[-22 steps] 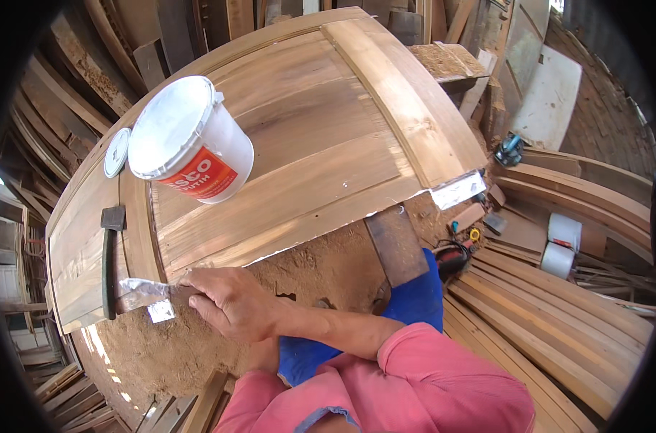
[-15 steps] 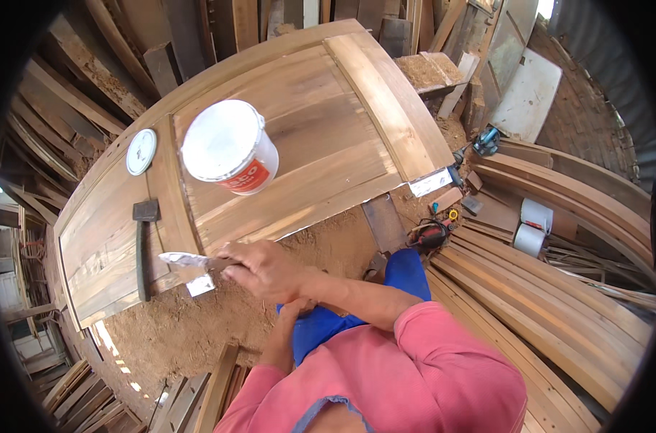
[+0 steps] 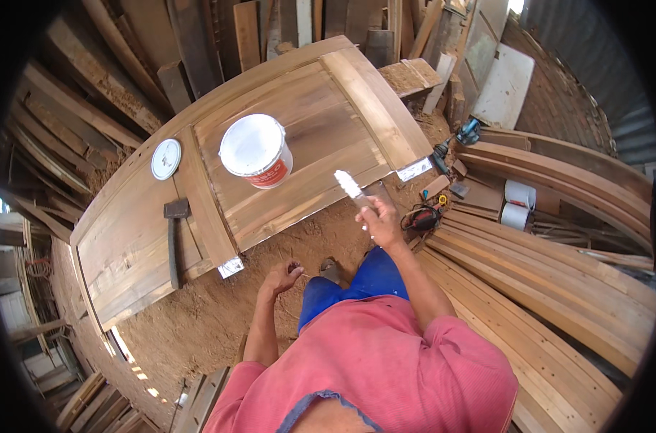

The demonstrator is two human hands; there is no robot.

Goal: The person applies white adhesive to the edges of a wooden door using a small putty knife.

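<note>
In my right hand (image 3: 382, 220) is a narrow flat spatula (image 3: 351, 186), its upper end thickly coated with white paste. The hand is closed round its lower part, in front of the panelled wooden door's near right edge. White specks show on the fingers. My left hand (image 3: 280, 278) hangs over the sawdust-covered floor, fingers curled and nothing visible in them. Nearest to it is a white-coated tenon (image 3: 230, 267) jutting from the panelled wooden door (image 3: 299, 195). On the door stand an open white bucket (image 3: 254, 148) of white paste, its round lid (image 3: 166, 159) and a hammer (image 3: 175, 242).
Long planks (image 3: 537, 289) are stacked at the right. A red-and-black power tool (image 3: 421, 217) and a blue one (image 3: 468, 132) lie near the door's right end, where another white-coated tenon (image 3: 414, 170) sticks out. Boards (image 3: 191, 43) lean along the back.
My right hand has swung with the spatula from the left to the right, away from the near tenon. My hands have parted; the left now hangs free of the right forearm.
</note>
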